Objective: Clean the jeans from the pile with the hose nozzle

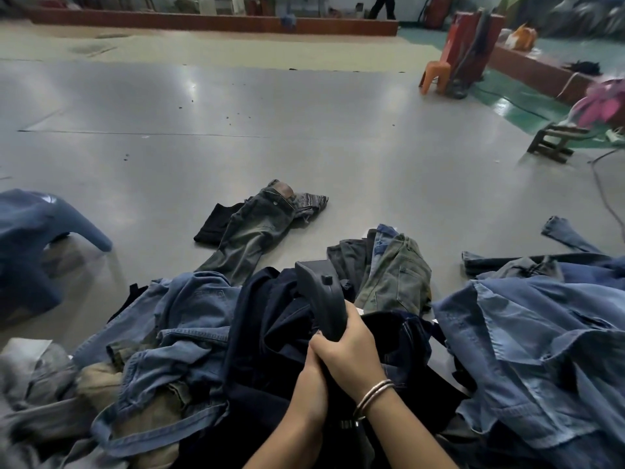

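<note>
At six o'clock, low in the view, both hands meet over a heap of denim. The right hand, bangles on its wrist, wraps its fingers round the handle of the dark nozzle and grips it firmly. The nozzle rises from that fist and leans toward eleven o'clock, its broad head over the dark navy jeans at the middle of the pile. The left hand tucks in just beside and under the right; its fingers curl against the nozzle's base and the dark fabric, though which of them it actually holds, one cannot tell. Lighter blue jeans spread out at nine o'clock, and a big blue denim piece lies at three o'clock. Up at twelve o'clock, apart from the heap, a grey-green pair of jeans sprawls flat on the grey floor. A blue stool stands at nine o'clock; an orange chair sits far off at one o'clock.
</note>
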